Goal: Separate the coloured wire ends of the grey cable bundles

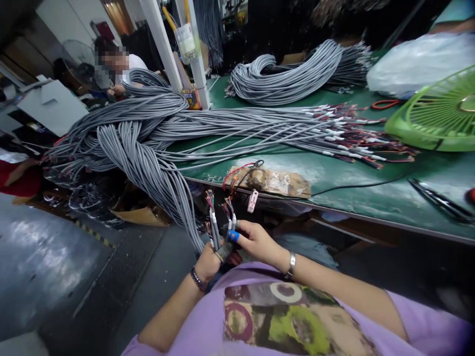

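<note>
My left hand is closed around several grey cables close to their ends. White sleeves and fanned-out coloured wires stick up above the grip. My right hand, with blue tape on one finger, pinches cable ends just beside the left hand. Its fingers partly hide where they meet the cables. From the left hand, the grey cable bundle runs up and over the table edge to the left.
On the green table lie more grey cables with stripped ends, a coiled bundle, a green fan, pliers and taped cardboard at the front edge. A white post stands behind. Another person sits at the far left.
</note>
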`<state>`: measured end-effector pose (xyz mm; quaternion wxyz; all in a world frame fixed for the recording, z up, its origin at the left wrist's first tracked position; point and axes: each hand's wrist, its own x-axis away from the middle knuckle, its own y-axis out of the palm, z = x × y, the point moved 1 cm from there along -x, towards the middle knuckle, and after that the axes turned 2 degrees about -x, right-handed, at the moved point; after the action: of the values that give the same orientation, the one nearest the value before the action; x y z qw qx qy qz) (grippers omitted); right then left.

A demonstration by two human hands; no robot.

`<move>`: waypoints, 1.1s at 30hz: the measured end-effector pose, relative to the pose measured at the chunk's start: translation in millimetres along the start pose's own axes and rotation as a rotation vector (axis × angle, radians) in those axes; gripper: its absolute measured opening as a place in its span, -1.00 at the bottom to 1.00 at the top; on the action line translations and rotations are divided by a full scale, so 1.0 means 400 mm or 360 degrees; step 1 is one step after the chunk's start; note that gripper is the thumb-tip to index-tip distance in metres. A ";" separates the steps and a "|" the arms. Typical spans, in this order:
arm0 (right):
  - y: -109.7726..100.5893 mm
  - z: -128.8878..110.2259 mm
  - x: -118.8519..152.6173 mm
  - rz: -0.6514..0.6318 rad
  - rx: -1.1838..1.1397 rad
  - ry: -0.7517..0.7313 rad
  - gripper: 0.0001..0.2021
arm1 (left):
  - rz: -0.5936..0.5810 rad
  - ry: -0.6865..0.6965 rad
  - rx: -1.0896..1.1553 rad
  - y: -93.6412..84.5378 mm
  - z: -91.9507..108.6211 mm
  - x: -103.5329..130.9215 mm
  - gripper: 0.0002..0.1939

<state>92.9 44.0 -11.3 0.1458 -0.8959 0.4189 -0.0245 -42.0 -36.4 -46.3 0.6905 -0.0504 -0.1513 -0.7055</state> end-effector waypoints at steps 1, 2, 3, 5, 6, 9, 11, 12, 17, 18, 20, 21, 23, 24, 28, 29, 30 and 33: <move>0.000 0.000 0.000 -0.0003 -0.0073 0.0008 -0.73 | -0.0010 0.0000 -0.0011 0.000 -0.001 0.002 -0.51; 0.000 0.001 -0.001 -0.0004 -0.0146 0.0018 -0.72 | -0.0023 0.0004 -0.0023 0.000 -0.002 0.004 -0.52; 0.000 0.000 -0.002 -0.0007 -0.0214 0.0029 -0.70 | -0.0040 0.0011 -0.0037 0.000 -0.003 0.005 -0.52; 0.000 0.000 -0.003 -0.0028 -0.0330 0.0057 -0.67 | -0.0081 0.0045 -0.0078 -0.003 -0.006 0.007 -0.53; -0.001 0.000 -0.002 -0.0045 -0.0373 0.0080 -0.66 | -0.0087 0.0073 -0.0095 -0.006 -0.008 0.008 -0.54; -0.004 0.004 0.004 -0.0112 -0.0362 0.0112 -0.65 | 0.0046 0.0179 -0.0060 -0.019 -0.010 0.002 -0.55; -0.005 0.007 0.008 -0.0138 -0.0227 0.0049 -0.66 | 0.0191 0.0221 0.0082 -0.024 -0.008 -0.007 -0.57; -0.004 0.009 0.010 -0.0142 -0.0165 0.0008 -0.67 | 0.0247 0.0227 0.0169 -0.024 -0.005 -0.013 -0.58; 0.007 0.025 0.010 -0.0037 -0.0116 0.0025 -0.70 | 0.0279 0.0318 0.0133 0.010 0.035 -0.041 -0.60; 0.008 0.026 0.011 -0.0016 -0.0128 0.0056 -0.70 | 0.0259 0.0347 0.0050 0.019 0.046 -0.045 -0.61; 0.009 0.025 0.015 -0.0011 -0.0199 0.0110 -0.70 | 0.0201 0.0401 -0.0101 0.036 0.065 -0.049 -0.62; 0.007 0.021 0.019 -0.0029 -0.0253 0.0127 -0.70 | 0.0172 0.0421 -0.0155 0.042 0.073 -0.050 -0.61; -0.002 0.009 0.027 -0.0103 -0.0356 0.0145 -0.71 | 0.0132 0.0429 -0.0220 0.049 0.080 -0.049 -0.59; -0.010 0.002 0.031 -0.0150 -0.0388 0.0154 -0.73 | 0.0121 0.0406 -0.0239 0.051 0.080 -0.048 -0.59; -0.052 -0.020 0.037 -0.0207 -0.0404 0.0180 -0.78 | 0.0145 0.0145 -0.0328 0.052 0.063 -0.040 -0.55; -0.061 -0.020 0.036 -0.0156 -0.0416 0.0204 -0.78 | 0.0163 0.0083 -0.0362 0.051 0.058 -0.037 -0.55; -0.069 -0.018 0.035 -0.0103 -0.0438 0.0242 -0.77 | 0.0183 0.0041 -0.0395 0.050 0.054 -0.035 -0.55; -0.074 -0.003 0.031 -0.0058 -0.0525 0.0365 -0.74 | 0.0163 0.0040 -0.0483 0.045 0.048 -0.032 -0.59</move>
<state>122.7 52.4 -2.7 -0.0521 -0.9064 0.4149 -0.0599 -26.4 -18.6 -29.1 0.7119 -0.1528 -0.0315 -0.6847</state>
